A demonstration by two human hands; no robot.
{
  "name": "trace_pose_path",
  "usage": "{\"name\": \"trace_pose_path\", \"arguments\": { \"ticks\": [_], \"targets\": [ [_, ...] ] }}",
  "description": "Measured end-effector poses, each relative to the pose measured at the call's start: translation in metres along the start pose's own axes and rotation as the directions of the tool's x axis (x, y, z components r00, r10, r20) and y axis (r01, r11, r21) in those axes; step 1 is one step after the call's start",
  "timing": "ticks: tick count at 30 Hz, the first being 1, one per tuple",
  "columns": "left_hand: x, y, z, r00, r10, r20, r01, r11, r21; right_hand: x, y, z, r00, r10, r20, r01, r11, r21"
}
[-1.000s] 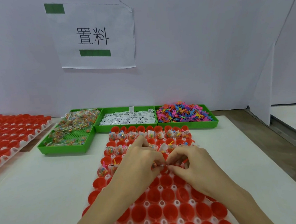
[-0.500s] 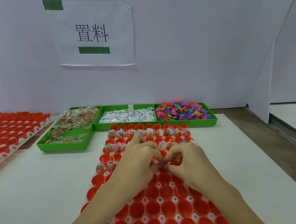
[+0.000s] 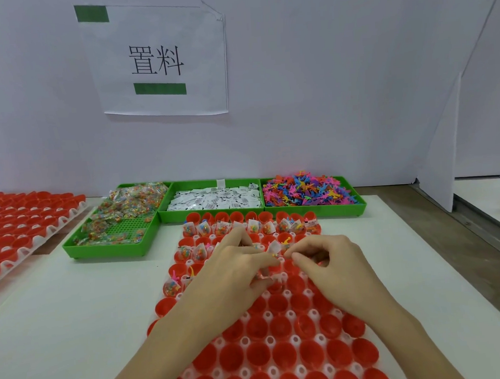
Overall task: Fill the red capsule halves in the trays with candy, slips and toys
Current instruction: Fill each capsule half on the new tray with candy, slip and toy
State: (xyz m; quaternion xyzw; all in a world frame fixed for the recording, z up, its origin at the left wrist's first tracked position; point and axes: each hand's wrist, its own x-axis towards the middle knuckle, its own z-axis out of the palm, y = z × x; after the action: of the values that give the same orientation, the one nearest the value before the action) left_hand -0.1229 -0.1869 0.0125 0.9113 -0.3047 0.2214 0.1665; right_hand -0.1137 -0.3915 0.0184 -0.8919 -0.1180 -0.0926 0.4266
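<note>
A white tray [image 3: 269, 340] of red capsule halves [image 3: 280, 328] lies in front of me. Its far rows hold candy packets, white slips and small toys, while the near rows are bare. Both hands meet over the tray's middle rows. My left hand [image 3: 233, 266] curls its fingers around a clear candy packet [image 3: 262, 274]. My right hand [image 3: 332, 267] pinches thumb and forefinger together close to the left fingertips, on something too small to identify. A white slip [image 3: 275, 247] and a yellow toy [image 3: 287, 240] stick up just beyond the fingertips.
Three green bins stand along the wall: candy packets [image 3: 121, 214], white slips [image 3: 214, 199], coloured toys [image 3: 307, 190]. A second tray of red halves [image 3: 19, 224] sits at the far left. A paper sign [image 3: 156, 60] hangs above. The table edge [image 3: 452, 264] runs down the right.
Both hands stay together over the middle rows, fingertips working. The fingertips have drifted slightly toward the far side, and the right fingertips now sit a little apart from the left.
</note>
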Motion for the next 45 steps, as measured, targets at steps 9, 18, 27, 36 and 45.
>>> {"name": "trace_pose_path", "arguments": {
  "ticks": [9,18,27,36,45],
  "targets": [
    [0.001,0.002,-0.002,0.996,-0.078,0.053,0.082,0.995,-0.065,-0.007,-0.004,0.005,0.988,-0.066,0.141,0.072,0.997,-0.039],
    [0.001,-0.005,-0.009,0.994,-0.092,0.055,0.095,0.994,-0.054,-0.008,-0.005,0.011,0.988,-0.086,0.127,0.1,0.989,-0.107],
    [-0.001,0.002,-0.006,0.997,-0.054,0.06,0.05,0.997,0.058,-0.009,-0.004,0.008,0.989,-0.067,0.131,0.081,0.991,-0.105],
    [0.0,0.004,-0.006,0.998,-0.028,0.06,0.022,0.996,0.092,-0.008,-0.004,0.008,0.989,-0.07,0.13,0.084,0.991,-0.105],
    [-0.002,0.003,-0.008,0.996,-0.04,0.084,0.045,0.997,-0.059,-0.008,-0.008,0.01,0.987,-0.106,0.117,0.119,0.987,-0.107]
  ]
}}
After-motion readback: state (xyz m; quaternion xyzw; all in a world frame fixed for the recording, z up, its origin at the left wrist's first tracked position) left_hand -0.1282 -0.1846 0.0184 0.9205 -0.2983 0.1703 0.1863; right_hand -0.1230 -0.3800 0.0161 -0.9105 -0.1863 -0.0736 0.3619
